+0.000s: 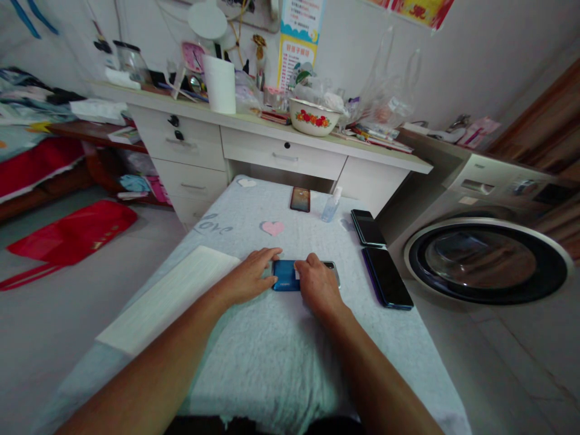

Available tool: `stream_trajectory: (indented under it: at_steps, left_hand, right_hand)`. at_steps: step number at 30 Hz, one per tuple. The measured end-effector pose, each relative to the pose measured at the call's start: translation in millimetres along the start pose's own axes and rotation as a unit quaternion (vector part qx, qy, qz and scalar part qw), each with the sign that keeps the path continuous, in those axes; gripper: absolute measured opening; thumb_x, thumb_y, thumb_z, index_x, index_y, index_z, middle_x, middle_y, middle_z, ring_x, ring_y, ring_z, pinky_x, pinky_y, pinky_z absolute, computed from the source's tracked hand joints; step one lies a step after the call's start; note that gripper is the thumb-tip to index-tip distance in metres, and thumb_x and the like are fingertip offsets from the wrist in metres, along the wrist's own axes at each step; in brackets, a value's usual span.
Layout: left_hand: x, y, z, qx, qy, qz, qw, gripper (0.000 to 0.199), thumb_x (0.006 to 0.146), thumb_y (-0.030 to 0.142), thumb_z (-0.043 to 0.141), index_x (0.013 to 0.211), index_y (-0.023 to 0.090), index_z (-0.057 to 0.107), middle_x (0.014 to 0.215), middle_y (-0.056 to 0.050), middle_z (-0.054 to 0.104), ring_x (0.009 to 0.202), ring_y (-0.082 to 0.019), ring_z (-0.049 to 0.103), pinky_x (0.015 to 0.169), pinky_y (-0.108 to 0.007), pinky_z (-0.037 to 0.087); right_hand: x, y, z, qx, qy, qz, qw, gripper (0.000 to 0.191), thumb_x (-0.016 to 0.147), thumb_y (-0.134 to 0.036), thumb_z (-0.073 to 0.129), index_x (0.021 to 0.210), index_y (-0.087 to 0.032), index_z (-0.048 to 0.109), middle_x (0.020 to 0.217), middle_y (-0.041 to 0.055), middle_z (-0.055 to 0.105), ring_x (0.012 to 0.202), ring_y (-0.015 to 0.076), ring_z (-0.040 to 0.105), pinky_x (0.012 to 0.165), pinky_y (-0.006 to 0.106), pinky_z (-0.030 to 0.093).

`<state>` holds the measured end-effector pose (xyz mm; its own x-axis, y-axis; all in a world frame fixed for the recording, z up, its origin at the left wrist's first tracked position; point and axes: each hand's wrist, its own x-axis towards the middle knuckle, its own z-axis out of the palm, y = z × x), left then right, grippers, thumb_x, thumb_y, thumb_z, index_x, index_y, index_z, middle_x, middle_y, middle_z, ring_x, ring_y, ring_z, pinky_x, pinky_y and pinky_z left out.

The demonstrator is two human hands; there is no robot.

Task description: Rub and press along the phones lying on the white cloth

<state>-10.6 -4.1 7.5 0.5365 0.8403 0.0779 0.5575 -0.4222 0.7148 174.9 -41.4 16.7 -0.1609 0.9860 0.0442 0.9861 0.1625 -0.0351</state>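
A blue phone (284, 279) lies back-up and crosswise on the cloth-covered table. My left hand (254, 275) grips its left end, thumb at the near corner and fingers at the far edge. Over the phone's middle, my right hand (317, 281) is closed, pressing down on the back. A small white piece (297, 273), perhaps paper or cloth, shows at its fingertips; most of it is hidden. The phone's camera end (333, 269) sticks out to the right of that hand.
Two dark phones, one (368, 228) behind the other (387, 278), lie along the right edge. Farther back are another phone (300, 199) and a clear spray bottle (331, 205). A long pale board (167, 299) lies at left. A washing machine (480, 187) stands right, a desk (258, 130) behind.
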Motion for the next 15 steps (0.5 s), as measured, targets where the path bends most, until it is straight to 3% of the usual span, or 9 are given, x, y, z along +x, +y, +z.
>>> stream_trajectory:
  at_steps: [9, 15]
  left_hand:
    - [3, -12, 5.7, 0.005, 0.016, 0.022, 1.0, 0.057, 0.077, 0.023, 0.054, 0.133, 0.017, 0.044, 0.123, -0.011, 0.056, 0.112, -0.026, 0.054, 0.093, -0.041, 0.046]
    - [2, -9, 4.0, 0.004, 0.017, 0.014, 1.0, 0.058, 0.076, 0.023, 0.054, 0.132, 0.017, 0.044, 0.121, -0.011, 0.057, 0.107, -0.025, 0.055, 0.092, -0.041, 0.046]
  right_hand:
    - [1, -11, -1, 0.027, 0.006, -0.078, 0.997, 0.024, 0.097, -0.024, 0.038, 0.099, -0.022, 0.062, 0.097, 0.0039, 0.054, 0.085, 0.017, 0.054, 0.066, 0.026, 0.036]
    - [4, -10, -2, 0.03, -0.001, -0.068, 0.997, 0.029, 0.098, -0.024, 0.035, 0.105, -0.025, 0.064, 0.1, 0.0048, 0.054, 0.088, 0.0175, 0.053, 0.068, 0.026, 0.036]
